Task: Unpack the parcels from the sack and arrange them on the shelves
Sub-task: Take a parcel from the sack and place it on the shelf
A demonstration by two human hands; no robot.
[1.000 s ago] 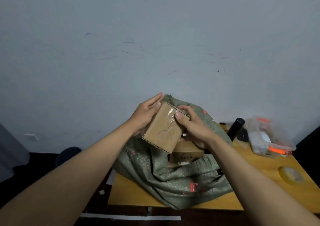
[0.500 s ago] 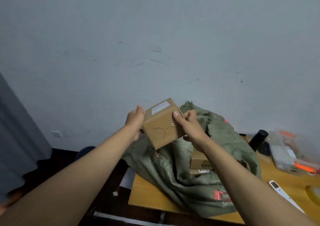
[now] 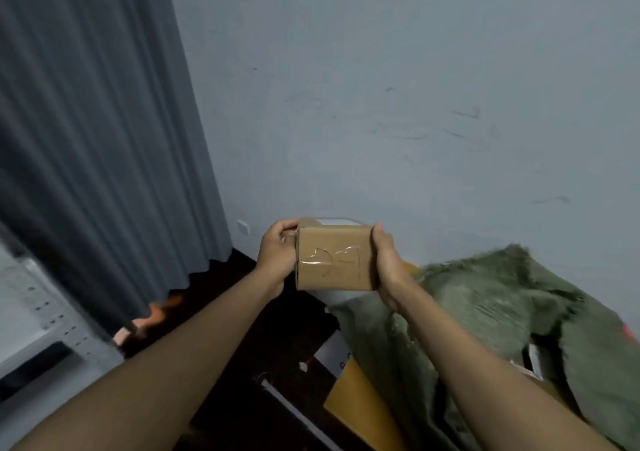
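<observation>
- The left hand (image 3: pixel 277 258) and right hand (image 3: pixel 387 263) grip the two ends of a cardboard box (image 3: pixel 334 262), fingers curled round it.
- The box's long axis runs left to right, taped face toward the camera.
- It is held in the air before the wall (image 3: pixel 381 104), up and left of the green sack (image 3: pixel 502 312) on the table (image 3: pixel 356 405).
- A grey curtain (image 3: pixel 97 121) hangs at left.
</observation>
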